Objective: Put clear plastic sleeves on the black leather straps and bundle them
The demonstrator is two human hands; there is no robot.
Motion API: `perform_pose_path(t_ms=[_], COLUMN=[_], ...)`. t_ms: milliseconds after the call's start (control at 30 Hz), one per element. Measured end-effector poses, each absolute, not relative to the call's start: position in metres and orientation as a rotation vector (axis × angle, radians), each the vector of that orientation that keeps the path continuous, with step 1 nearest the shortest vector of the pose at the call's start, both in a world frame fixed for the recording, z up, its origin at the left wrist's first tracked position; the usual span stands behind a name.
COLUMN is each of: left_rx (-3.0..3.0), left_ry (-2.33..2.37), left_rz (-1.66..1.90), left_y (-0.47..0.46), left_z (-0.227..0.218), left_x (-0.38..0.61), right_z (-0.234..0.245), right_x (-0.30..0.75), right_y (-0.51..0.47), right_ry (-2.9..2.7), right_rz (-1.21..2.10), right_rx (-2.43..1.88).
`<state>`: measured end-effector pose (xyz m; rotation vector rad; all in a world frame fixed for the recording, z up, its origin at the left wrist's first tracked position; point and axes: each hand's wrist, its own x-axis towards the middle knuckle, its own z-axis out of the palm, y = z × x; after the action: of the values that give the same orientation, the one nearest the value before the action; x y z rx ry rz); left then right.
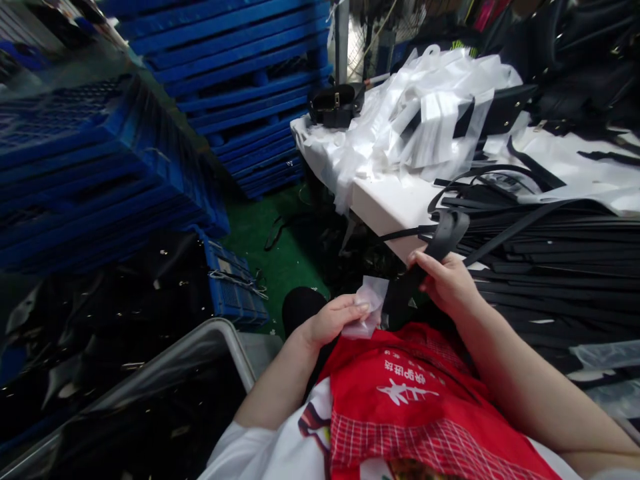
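My left hand (340,319) is closed on a small piece of clear plastic film (374,297), pinched between thumb and fingers above my lap. My right hand (447,280) grips a looped black strap (450,230) at the corner of the white table. A thin end of strap sticks out to the left of the loop, and a longer length runs off to the right. Just right of that hand lie many flat black straps (550,267) in a layered pile.
White plastic strips (425,113) are heaped on the table (385,203), beside a black buckled item (336,105). Blue pallets (250,87) stand stacked ahead and to the left. A grey bin (220,327) and a blue crate (235,283) flank my left side, over green floor (285,260).
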<state>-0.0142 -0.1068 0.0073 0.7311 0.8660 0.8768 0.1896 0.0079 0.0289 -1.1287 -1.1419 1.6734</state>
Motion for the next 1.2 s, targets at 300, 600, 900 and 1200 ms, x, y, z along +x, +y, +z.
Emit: perform_pose_path(t_ms=[300,600,900,1200], left_rx=[0.826,1.045,1.319,1.229], left_ry=[0.941,0.930,0.835,0.868], left_rz=[0.951,0.730,0.728,0.739], left_y=[-0.100,-0.102,-0.100,-0.102], left_z=[0.021,0.018,0.023,0.029], left_x=[-0.021,-0.019,-0.013,-0.008], right_z=[0.034,0.051,0.058,0.051], right_x=[0.194,0.201,0.196,0.197], right_y=[0.016,0.023,0.026,0.020], right_ry=[-1.143,-0.973,-0.889,-0.955], right_rz=[1.526,1.292,1.089,1.081], right_rx=[-1.192,-1.172,-0.920,-0.957])
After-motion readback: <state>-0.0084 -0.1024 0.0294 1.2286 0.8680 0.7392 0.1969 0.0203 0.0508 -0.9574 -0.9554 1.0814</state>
